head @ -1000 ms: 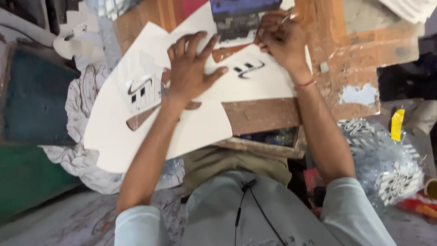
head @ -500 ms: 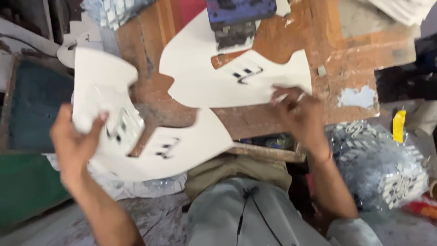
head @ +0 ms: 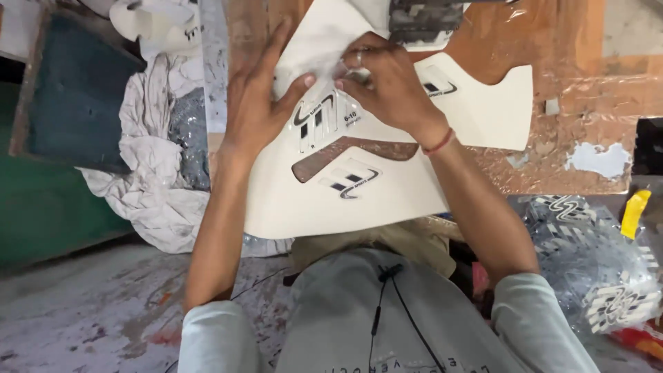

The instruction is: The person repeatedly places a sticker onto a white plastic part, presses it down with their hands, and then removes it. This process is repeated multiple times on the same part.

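Observation:
A white cut-out sheet with black stripe marks and a curved slot lies on the brown worktable right in front of me. My left hand is spread flat on its upper left part. My right hand pinches a thin clear film at the sheet's top, beside a black emblem. A second white cut-out sheet with a black mark lies under it to the right.
A dark block sits on the sheets at the table's far edge. Crumpled white cloth and a dark green board lie to the left. Clear bags of striped emblems and a yellow piece sit to the right.
My left hand, which held a white sheet up at the left, has laid it over the table and now presses it. My right hand moved up from the table edge onto the sheet's top.

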